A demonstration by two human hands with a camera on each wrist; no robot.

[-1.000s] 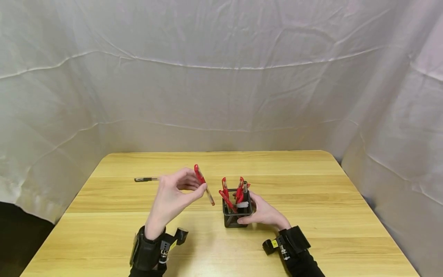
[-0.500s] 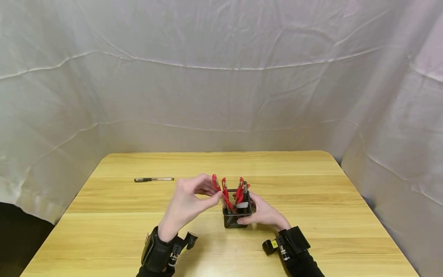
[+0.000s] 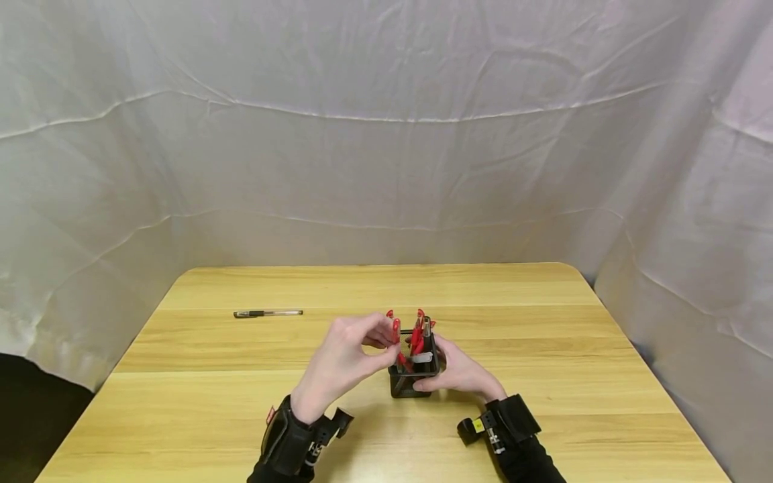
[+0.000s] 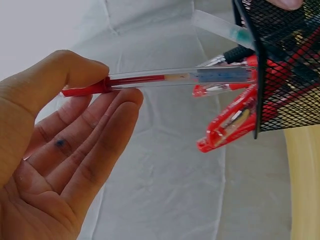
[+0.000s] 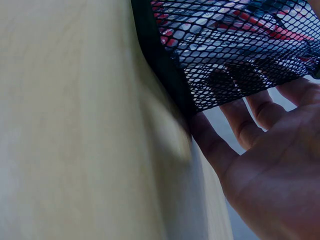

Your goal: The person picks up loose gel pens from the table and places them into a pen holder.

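Thumb and fingertips of my left hand (image 3: 347, 359) pinch a red-capped gel pen (image 4: 175, 76) with a clear barrel and red ink. In the left wrist view its far end reaches the mouth of a black mesh pen holder (image 3: 403, 388); how deep it sits I cannot tell. Several red pens (image 4: 230, 120) lean out of that holder, along with a dark pen and a whitish translucent stick (image 4: 220, 26). My right hand (image 3: 464, 370) grips the holder from its right side, thumb at the front. The right wrist view shows its fingers (image 5: 242, 125) against the mesh.
A black-capped clear pen (image 3: 268, 313) lies flat at the back left of the wooden table (image 3: 574, 376). Pale cloth (image 3: 386, 168) hangs behind the table and along both sides.
My left hand has moved right with the red gel pen, from the left of the pen holder to its mouth, uncovering the black pen. The right hand stays put on the holder.
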